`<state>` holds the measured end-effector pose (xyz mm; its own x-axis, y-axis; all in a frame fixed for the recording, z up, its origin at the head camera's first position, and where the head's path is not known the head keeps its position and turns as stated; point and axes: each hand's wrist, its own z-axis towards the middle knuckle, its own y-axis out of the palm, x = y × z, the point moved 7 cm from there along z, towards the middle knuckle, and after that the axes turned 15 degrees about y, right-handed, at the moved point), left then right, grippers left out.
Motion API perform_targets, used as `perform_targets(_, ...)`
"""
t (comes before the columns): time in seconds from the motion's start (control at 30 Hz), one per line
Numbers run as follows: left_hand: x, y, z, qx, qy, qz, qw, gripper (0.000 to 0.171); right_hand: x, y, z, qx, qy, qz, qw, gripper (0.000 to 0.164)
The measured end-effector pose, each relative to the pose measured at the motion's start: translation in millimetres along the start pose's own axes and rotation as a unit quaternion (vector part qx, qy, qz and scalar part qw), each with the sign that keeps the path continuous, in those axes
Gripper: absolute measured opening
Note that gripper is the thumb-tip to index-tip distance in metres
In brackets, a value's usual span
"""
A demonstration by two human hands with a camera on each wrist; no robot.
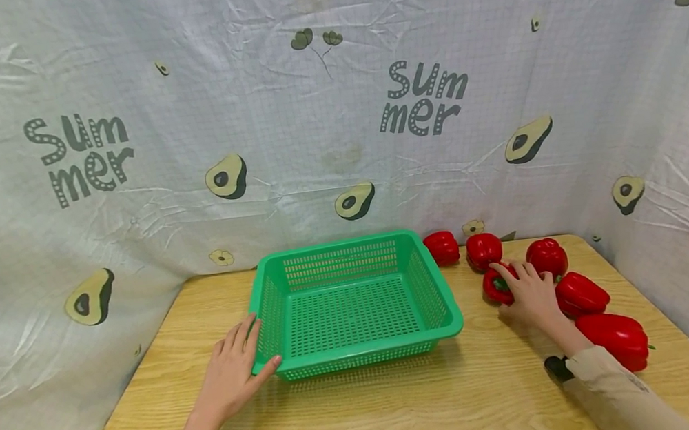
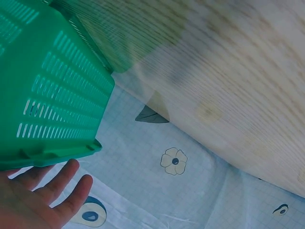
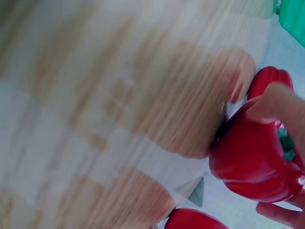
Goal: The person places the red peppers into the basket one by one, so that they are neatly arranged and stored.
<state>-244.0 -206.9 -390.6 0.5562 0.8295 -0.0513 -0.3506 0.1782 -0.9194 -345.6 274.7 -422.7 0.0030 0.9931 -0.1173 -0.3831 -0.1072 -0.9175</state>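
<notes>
A green plastic basket [image 1: 358, 357] with slotted walls stands on the table, and its inside holds nothing. My left hand [image 1: 229, 371] rests on its near left corner, fingers along the left rim and thumb on the front rim. In the left wrist view those fingers [image 2: 59, 183] lie nearly straight against the basket's edge [image 2: 66, 100]. To the right of the basket, my right hand [image 1: 533, 294] grips a red bell pepper [image 1: 496, 287] from above. The right wrist view shows the thumb on one side of this bell pepper [image 3: 255, 160] and fingertips on the other.
More red bell peppers lie around the right hand: two behind it [image 1: 442, 248] [image 1: 483, 250], one at the back right [image 1: 546, 256], and two long ones [image 1: 581, 292] [image 1: 617, 340] along the right side. A printed cloth [image 1: 286, 124] hangs behind the wooden table [image 1: 364, 421].
</notes>
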Motion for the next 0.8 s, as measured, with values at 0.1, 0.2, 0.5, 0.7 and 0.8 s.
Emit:
perform_targets(0.1,0.3,0.4,0.8,0.0,0.001,-0.002,1.0,0.073,-1.5,-1.4,-1.9,-0.006,0.008,0.007,1.0,0.082)
perform_targets(0.2,0.6,0.2,1.5,0.001,0.002,-0.004,1.0,0.073,-4.3,-3.1,-3.1,-0.016,0.021,0.014,1.0,0.081)
perform_targets(0.5,-0.4,0.8,2.9,0.006,0.004,-0.006,1.0,0.073,-17.4,-15.3,-3.7,0.04,0.004,0.038,0.998,0.069)
perform_targets(0.7,-0.6,1.3,1.8,0.0,0.001,-0.008,1.0,0.073,-22.2,-17.4,-5.1,0.061,-0.017,0.042,0.997,0.051)
perform_targets(0.8,0.2,0.8,1.1,-0.001,0.0,-0.008,1.0,0.073,-25.4,-18.3,-5.6,0.074,-0.03,0.038,0.996,0.048)
